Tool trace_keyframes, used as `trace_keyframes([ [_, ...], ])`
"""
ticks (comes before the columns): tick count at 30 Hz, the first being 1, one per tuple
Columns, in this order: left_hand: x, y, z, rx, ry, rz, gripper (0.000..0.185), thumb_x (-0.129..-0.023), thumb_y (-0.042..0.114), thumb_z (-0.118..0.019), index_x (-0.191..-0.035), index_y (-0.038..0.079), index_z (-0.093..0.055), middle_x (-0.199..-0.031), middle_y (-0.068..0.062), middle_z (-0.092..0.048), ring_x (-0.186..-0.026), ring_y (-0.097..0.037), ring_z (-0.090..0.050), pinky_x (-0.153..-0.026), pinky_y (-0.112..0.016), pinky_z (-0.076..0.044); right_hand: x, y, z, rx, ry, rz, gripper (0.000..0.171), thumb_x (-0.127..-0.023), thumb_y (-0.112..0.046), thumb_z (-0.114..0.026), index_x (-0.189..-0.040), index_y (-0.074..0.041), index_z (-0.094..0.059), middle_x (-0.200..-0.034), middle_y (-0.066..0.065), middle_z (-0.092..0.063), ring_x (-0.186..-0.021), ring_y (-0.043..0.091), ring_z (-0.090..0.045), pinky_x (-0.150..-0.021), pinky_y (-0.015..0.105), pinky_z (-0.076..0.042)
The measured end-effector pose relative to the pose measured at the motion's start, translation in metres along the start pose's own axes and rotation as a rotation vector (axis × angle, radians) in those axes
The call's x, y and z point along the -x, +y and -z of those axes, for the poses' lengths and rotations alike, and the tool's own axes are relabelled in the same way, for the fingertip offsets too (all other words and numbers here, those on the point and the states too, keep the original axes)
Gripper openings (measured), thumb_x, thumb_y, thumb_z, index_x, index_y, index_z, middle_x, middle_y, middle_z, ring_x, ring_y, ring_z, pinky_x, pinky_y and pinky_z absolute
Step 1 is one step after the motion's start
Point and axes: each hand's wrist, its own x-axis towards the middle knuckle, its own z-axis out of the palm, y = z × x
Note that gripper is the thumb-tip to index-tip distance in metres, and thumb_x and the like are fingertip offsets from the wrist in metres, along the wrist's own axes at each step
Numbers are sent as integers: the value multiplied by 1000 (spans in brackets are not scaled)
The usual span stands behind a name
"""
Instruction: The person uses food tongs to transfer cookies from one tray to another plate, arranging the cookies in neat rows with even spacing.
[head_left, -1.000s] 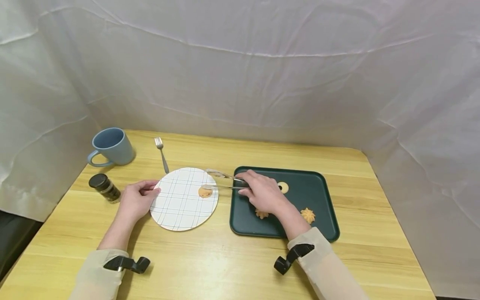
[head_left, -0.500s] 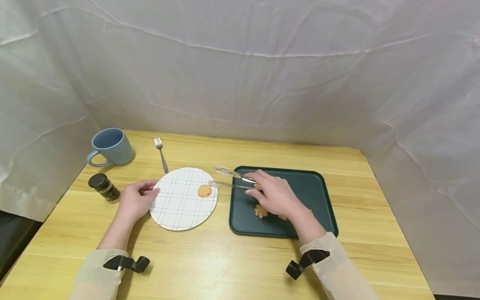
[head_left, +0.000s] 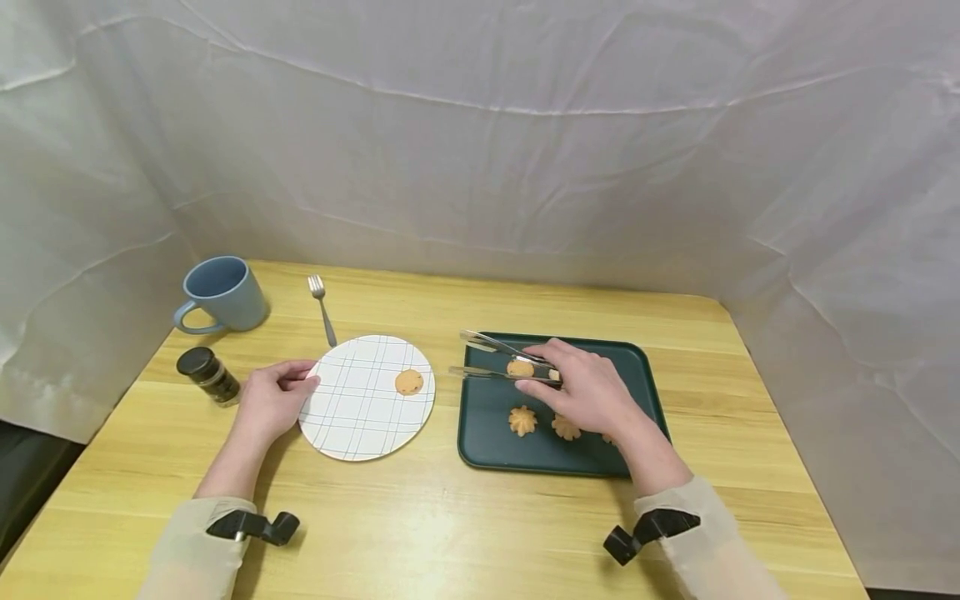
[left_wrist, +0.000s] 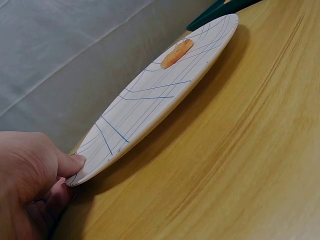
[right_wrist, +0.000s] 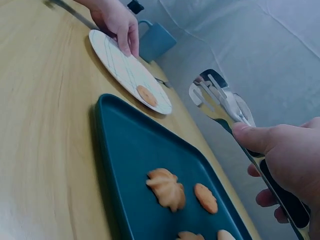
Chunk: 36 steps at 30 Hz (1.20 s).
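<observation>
left hand (head_left: 272, 402): pinching plate (head_left: 352, 421) rim, steadying it | right hand (head_left: 592, 392): gripping tongs (head_left: 495, 360), arms parted over tray (head_left: 645, 392) cookies | plate: one cookie (head_left: 408, 382)

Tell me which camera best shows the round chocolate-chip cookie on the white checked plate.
The head view: the round chocolate-chip cookie lies face-up on the white checked plate. The left wrist view shows it edge-on; the right wrist view shows it small and far off.
</observation>
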Motion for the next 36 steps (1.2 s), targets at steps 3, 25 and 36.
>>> trace_keyframes([
  [3,0,0,0,1,1,-1,34,-103,21,-69,-130,0,-72,-114,-17,-73,-96,-25,-65,-71,-22,-48,4,6,5,27,3,-6,57,-99,-59,-68,-143,-23,-66,-121,-1,-71,-71,10,-59,-65,39,-51],
  [25,0,0,0,3,2,-19,33,-103,19,-70,-130,0,-73,-113,-17,-74,-96,-24,-66,-72,-21,-48,40,68,25,46,10,-61,58,-100,-56,-69,-143,-17,-65,-124,5,-70,-78,14,-61,-70,45,-51],
  [36,-1,-3,0,-4,7,-28,32,-103,18,-70,-129,0,-73,-112,-16,-74,-95,-25,-66,-71,-21,-49,54,90,29,69,-6,-114,56,-100,-51,-72,-142,-15,-66,-129,12,-70,-101,33,-70,-80,57,-55],
])
